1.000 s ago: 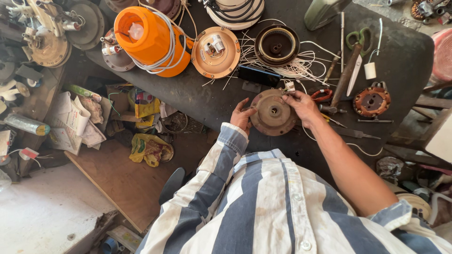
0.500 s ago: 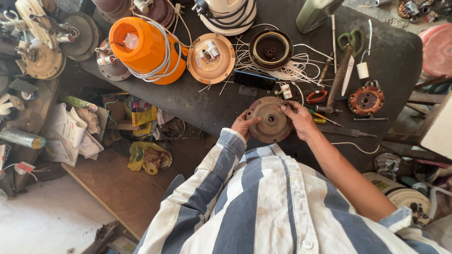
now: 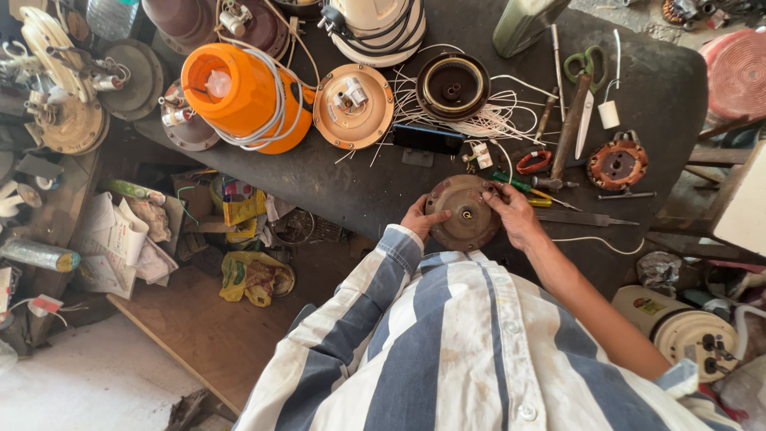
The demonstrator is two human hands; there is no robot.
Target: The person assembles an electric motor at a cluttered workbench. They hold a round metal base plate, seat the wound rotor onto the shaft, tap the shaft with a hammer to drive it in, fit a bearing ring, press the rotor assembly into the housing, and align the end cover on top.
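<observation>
Both hands, left hand [image 3: 420,219] and right hand [image 3: 515,215], clamped on rim of rusty brown round metal motor cover [image 3: 464,212], near edge of dark workbench [image 3: 335,187]. Looks heavy, stiff, grimy; grip opposite rim edges.

A round motor cover [image 3: 465,211] is held at the near edge of the workbench [image 3: 662,88], between the left hand [image 3: 420,219] and right hand [image 3: 515,214]. Scissors [image 3: 586,80] and a wound stator [image 3: 616,164] are placed to the far right, a drum-shaped housing [image 3: 239,96] to the far left.
</observation>
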